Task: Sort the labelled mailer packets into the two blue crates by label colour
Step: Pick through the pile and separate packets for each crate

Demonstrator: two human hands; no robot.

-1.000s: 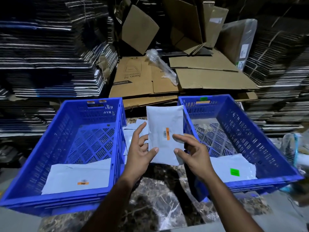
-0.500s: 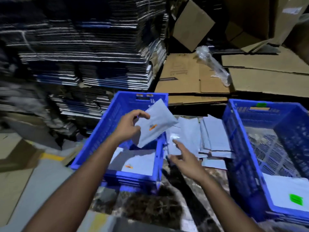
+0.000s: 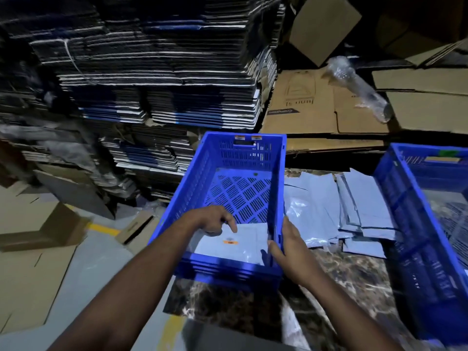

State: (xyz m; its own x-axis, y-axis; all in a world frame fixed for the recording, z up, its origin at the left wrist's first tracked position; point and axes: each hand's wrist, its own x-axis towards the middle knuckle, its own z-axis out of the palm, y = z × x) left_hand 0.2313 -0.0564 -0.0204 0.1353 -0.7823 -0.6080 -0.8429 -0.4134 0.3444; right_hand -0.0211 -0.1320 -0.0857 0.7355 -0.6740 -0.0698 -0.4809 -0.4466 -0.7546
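Your left hand (image 3: 212, 221) hangs inside the left blue crate (image 3: 238, 158), low in the centre of the frame, its fingers loosely curled and its forefinger pointing down onto a flat, smooth, pale mailer packet (image 3: 243, 239) that lies on the slotted plastic floor at the crate's near end. The packet's long axis runs across the crate, and its small orange label (image 3: 231, 241) sits just below your fingertip. Your right hand (image 3: 291, 249) rests open against the crate's near right corner, thumb over the rim. A loose heap of unsorted packets (image 3: 354, 211) lies on the dark marbled table (image 3: 228, 307) between this crate and the right blue crate (image 3: 415, 236) at the frame's right edge. The far half of the left crate is bare mesh.
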